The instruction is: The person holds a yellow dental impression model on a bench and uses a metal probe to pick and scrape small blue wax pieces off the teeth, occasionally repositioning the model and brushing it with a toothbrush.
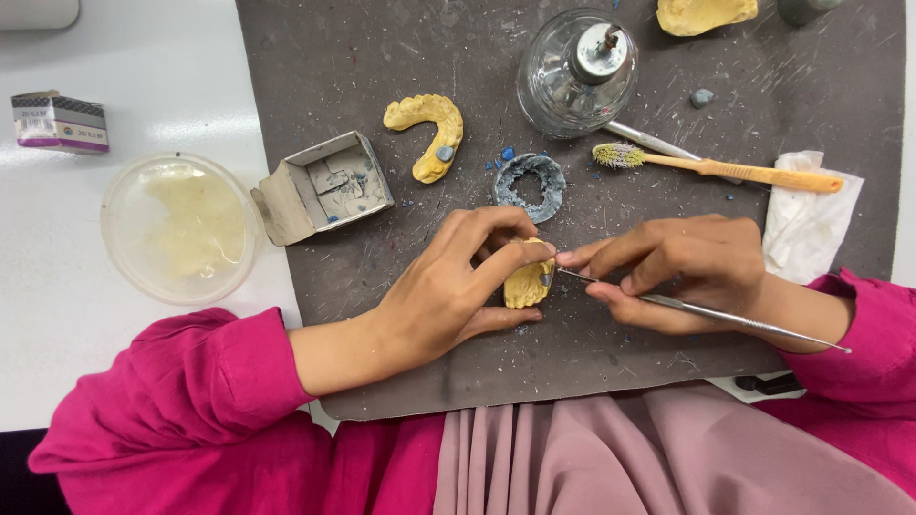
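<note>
My left hand (456, 286) grips a yellow dental cast (528, 282) against the dark grey mat (363, 57), fingers curled over its top. My right hand (682, 272) holds a thin metal carving tool (735, 319) like a pen, and the tool's tip touches the cast's right side at a small blue-grey spot. Both sleeves are bright pink.
On the mat lie a second yellow arch cast (427, 133), an open grey cardboard box (324, 186), a blue-grey wax ring (530, 183), a glass spirit lamp (575, 72), an orange toothbrush (716, 167) and a white tissue (806, 215). A clear plastic dish (179, 227) and a small white-and-purple box (59, 122) sit on the white table at left.
</note>
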{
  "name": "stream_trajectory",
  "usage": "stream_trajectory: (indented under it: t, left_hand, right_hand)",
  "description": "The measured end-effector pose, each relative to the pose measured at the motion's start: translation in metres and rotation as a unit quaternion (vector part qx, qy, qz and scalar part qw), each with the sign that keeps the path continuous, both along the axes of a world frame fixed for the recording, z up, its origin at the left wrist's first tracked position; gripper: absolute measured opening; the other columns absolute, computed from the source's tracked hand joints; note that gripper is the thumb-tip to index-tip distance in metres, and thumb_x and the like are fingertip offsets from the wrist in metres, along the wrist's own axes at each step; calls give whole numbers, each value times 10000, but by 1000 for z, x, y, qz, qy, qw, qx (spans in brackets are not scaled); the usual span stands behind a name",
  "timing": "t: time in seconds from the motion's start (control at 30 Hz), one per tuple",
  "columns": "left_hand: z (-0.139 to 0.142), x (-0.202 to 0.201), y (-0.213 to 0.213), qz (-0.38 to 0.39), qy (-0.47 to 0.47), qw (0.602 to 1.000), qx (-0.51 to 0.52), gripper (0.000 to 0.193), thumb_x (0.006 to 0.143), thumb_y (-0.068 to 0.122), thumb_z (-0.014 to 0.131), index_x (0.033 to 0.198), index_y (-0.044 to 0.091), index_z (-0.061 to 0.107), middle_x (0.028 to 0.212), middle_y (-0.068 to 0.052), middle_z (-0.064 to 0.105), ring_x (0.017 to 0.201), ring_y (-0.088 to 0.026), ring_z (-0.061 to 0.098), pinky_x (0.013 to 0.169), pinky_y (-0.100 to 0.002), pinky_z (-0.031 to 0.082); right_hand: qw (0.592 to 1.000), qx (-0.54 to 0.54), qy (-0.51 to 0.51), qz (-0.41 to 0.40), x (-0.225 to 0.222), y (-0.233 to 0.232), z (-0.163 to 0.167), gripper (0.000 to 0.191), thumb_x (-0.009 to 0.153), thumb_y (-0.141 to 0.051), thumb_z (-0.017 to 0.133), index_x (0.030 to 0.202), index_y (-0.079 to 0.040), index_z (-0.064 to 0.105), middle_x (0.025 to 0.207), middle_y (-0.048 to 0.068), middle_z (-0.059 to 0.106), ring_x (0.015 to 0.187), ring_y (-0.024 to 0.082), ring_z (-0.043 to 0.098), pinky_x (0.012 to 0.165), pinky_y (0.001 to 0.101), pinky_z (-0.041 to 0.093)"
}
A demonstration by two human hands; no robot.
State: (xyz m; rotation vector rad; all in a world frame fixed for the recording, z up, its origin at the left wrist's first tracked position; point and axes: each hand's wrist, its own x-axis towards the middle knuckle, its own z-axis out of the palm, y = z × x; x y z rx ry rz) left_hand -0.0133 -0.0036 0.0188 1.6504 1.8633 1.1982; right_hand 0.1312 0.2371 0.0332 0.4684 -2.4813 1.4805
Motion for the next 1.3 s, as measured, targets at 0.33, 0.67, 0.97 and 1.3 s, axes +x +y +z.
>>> stream_trajectory:
  t: [0.33, 0.67, 0.97, 1.3]
  left_hand:
    - [-6, -4, 1, -21, -36, 998, 37, 574, 795, 229, 901, 1269, 84, 611, 1337, -72, 604, 1254, -283, 620, 1060, -406, 534]
    - [-4, -4, 1, -19, -44, 998, 32, 567, 790, 211, 904, 1261, 75, 619, 1326, -72, 615, 1251, -288, 626, 1059, -403, 540]
    - [-5, -4, 1, -21, -51, 998, 34, 554, 787, 201, 904, 1245, 72, 621, 1324, -69, 619, 1255, -286, 631, 1060, -403, 541]
    - [-5, -4, 1, -21, -48, 998, 36, 553, 787, 210, 907, 1241, 69, 625, 1323, -69, 619, 1249, -281, 635, 1055, -397, 548]
  right_hand:
    - [998, 46, 46, 23, -1, -7, 0, 265, 804, -16, 851, 791, -67, 591, 933, 139, 759, 1002, 288, 783, 763, 327, 685]
    - [995, 51, 79, 32, -2, -11, 1, 261, 811, 15, 851, 799, -52, 600, 941, 139, 753, 998, 303, 782, 750, 340, 691]
    - [995, 53, 81, 33, -4, -13, 3, 233, 810, 12, 849, 809, -45, 623, 952, 151, 758, 974, 300, 786, 737, 343, 688]
    - [993, 58, 99, 30, -3, -15, 0, 218, 813, 14, 855, 810, -42, 644, 982, 160, 762, 959, 286, 792, 722, 320, 687]
